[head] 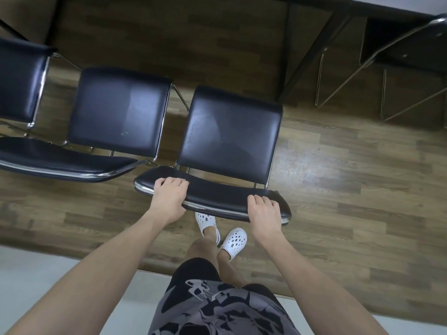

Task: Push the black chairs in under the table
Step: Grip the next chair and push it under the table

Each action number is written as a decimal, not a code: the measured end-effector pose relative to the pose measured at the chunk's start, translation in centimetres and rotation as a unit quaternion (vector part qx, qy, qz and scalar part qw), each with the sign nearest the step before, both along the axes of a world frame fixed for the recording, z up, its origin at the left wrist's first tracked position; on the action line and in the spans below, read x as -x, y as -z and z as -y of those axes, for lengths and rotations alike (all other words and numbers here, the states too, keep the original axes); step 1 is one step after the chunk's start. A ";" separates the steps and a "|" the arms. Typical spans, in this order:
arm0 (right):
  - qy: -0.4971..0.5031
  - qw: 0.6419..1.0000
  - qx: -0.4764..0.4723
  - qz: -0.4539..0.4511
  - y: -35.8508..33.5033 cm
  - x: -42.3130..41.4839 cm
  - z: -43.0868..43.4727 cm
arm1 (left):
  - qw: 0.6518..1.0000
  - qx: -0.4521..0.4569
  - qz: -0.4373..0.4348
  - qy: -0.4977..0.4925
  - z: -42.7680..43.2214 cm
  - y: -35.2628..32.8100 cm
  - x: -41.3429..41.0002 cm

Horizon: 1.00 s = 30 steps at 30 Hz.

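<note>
At the far left, part of 1 black chair (pixel 19 81) shows at the picture's edge. Just beside it stands a second black chair (pixel 118 112), its chrome-edged backrest curving toward the person. Next comes the third black chair (pixel 229 131), close beside the second. It stands on the wooden floor (pixel 350 165) with its seat pointing toward the table (pixel 362 6), whose dark edge runs along the top. The seat's front edge lies near a black table leg (pixel 287 44) and the seat is not under the table.

The left hand (pixel 169 197) grips the left end of this chair's backrest (pixel 212 197), fingers curled over the top. The right hand (pixel 263 213) holds the right end the same way. Below the backrest, 2 white clogs (pixel 233 240) stand on the floor.

At the far right, a fourth black chair (pixel 411 44) sits tucked under the table, only its backrest and chrome frame visible.
</note>
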State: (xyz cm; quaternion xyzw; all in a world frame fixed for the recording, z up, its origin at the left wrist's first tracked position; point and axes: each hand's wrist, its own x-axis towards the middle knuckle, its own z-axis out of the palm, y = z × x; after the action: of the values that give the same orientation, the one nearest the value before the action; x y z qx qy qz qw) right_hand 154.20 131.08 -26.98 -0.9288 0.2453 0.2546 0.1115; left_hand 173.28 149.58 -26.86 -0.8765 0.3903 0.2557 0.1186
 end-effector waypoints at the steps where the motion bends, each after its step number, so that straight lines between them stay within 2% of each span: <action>1: -0.002 1.000 -0.001 -0.002 0.0 0.0 0.0 | 1.000 0.001 0.001 0.000 0.0 0.0 0.0; 17: -0.009 1.000 0.000 -0.018 0.0 -0.4 0.8 | 1.000 0.010 0.003 -0.008 0.6 -0.1 -0.1; 30: -0.020 1.000 0.020 -0.012 -0.1 -3.5 5.2 | 1.000 0.003 0.000 -0.014 4.6 0.0 -2.6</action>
State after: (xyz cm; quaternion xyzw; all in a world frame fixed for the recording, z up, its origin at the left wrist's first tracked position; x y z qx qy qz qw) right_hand 157.72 125.88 -26.86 -0.9324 0.2329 0.2631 0.0849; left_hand 175.88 144.94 -26.91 -0.8821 0.3790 0.2564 0.1120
